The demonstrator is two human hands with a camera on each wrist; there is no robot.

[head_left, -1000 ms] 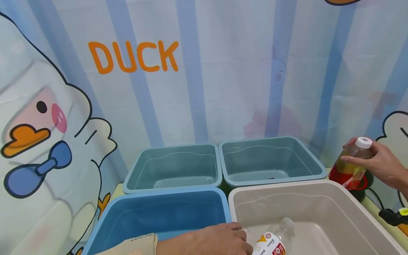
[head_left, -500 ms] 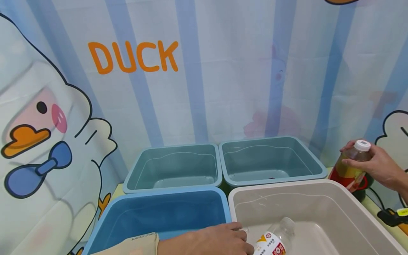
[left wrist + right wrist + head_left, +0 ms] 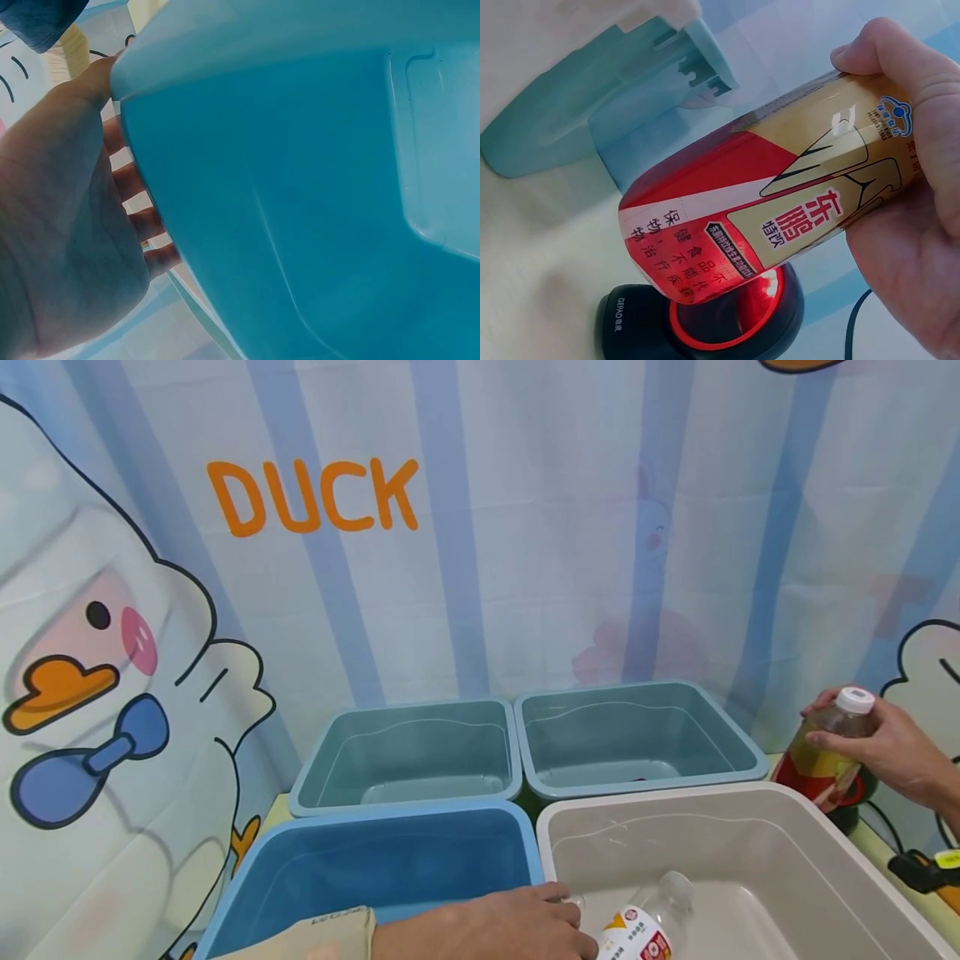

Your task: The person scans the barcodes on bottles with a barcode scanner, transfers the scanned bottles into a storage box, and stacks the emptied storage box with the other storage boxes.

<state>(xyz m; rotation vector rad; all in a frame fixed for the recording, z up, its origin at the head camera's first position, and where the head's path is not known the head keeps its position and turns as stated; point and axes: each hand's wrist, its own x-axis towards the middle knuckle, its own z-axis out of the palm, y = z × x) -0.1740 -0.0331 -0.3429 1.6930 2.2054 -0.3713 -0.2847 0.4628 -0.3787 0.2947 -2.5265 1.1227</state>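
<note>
My right hand (image 3: 896, 747) grips a capped drink bottle (image 3: 772, 202) round its upper part. The bottle has a gold and red label and a white cap, and leans with its base down to the left. Its base is close over a black scanner (image 3: 637, 319) with a glowing red ring. My left hand (image 3: 487, 927) lies across the rim of the blue bin (image 3: 247, 172), its fingers relaxed and reaching past the edge toward the beige bin (image 3: 795, 802). Inside the beige bin lies a clear plastic bottle (image 3: 663, 910) with a white label, just beyond the left fingertips.
Two grey-green bins, a left one (image 3: 405, 760) and a right one (image 3: 600, 743), stand at the back against a duck-printed curtain (image 3: 525, 527). A small dark red thing lies in the right one. A cable (image 3: 888, 827) runs behind the scanner at the right.
The bottle in my right hand has dipped slightly and turned a little, covering more of the scanner in the head view. My left hand has stayed in place.
</note>
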